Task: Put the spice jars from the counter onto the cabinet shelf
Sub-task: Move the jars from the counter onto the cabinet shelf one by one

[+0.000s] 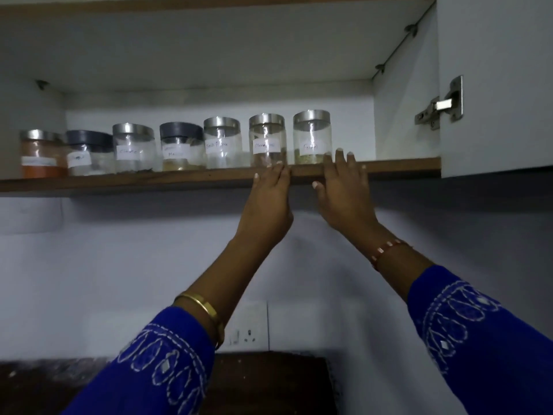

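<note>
Several labelled spice jars stand in a row on the cabinet shelf, most with steel lids, two with dark lids. The rightmost jar holds greenish seeds; the one to its left holds brown bits. My left hand reaches up with straight fingers touching the shelf's front edge, just below the brown-bits jar. My right hand lies over the shelf edge with its fingers spread, right of the rightmost jar. Neither hand holds a jar.
The open cabinet door with its steel hinge hangs at the right. Bare shelf lies right of the jars. Below are a wall socket and the dark counter.
</note>
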Demonstrator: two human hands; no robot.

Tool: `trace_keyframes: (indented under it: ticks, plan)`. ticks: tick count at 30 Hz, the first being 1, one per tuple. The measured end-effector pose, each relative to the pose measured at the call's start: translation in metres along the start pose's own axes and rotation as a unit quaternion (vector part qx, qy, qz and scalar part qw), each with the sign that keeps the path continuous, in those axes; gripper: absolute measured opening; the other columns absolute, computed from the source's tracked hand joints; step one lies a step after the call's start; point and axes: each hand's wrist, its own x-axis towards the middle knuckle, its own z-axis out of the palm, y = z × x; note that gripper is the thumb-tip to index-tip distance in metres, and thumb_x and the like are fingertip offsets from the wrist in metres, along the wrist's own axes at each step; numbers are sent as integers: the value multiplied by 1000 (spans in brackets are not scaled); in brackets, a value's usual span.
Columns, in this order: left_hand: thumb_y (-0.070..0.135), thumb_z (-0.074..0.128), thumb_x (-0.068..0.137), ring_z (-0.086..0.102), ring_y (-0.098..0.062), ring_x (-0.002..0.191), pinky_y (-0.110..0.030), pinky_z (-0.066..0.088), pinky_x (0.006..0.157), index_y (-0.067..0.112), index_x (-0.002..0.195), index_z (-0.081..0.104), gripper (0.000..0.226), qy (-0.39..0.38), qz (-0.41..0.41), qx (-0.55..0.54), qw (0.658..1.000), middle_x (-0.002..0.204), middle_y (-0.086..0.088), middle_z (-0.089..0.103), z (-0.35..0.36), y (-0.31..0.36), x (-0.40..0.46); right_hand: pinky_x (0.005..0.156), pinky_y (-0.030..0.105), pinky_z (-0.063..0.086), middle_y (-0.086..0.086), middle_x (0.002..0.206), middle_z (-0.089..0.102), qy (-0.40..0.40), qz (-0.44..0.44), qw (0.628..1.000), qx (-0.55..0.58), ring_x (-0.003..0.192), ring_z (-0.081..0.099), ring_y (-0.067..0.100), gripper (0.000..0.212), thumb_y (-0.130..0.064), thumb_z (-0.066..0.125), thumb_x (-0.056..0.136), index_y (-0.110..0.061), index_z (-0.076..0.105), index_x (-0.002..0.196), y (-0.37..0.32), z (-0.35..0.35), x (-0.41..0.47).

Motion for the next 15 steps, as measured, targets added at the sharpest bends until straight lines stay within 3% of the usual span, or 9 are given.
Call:
trace_keyframes:
  ticks: [4, 9, 15]
  plan:
    - [-4, 35, 93, 22, -25, 143, -35, 14, 120, 4, 143, 29, 51, -12, -67, -48, 997, 149, -15, 36, -22, -3, -43, 119, 42, 5, 14, 158, 9, -24, -3, 996, 84, 147, 4, 29, 58, -27, 38, 99, -8, 15, 148, -23, 8, -54]
    - [7, 33, 98, 34, -24, 138, -31, 26, 114, 8, 140, 36, 43, -35, -137, -53, 989, 145, -11, 42, -38, -23, -110, 120, 36, 4, 8, 159, 6, -98, 14, 981, 169, 148, 2, 24, 57, -29, 34, 99, -11, 12, 149, -68, 25, -118]
    - [5, 35, 97, 42, -25, 133, -29, 30, 111, 7, 139, 39, 42, -80, -218, -60, 971, 143, -12, 46, -57, -75, -207, 122, 36, 10, 7, 159, 11, -157, 26, 954, 253, 148, 7, 23, 57, -29, 39, 99, -12, 18, 148, -135, 61, -191]
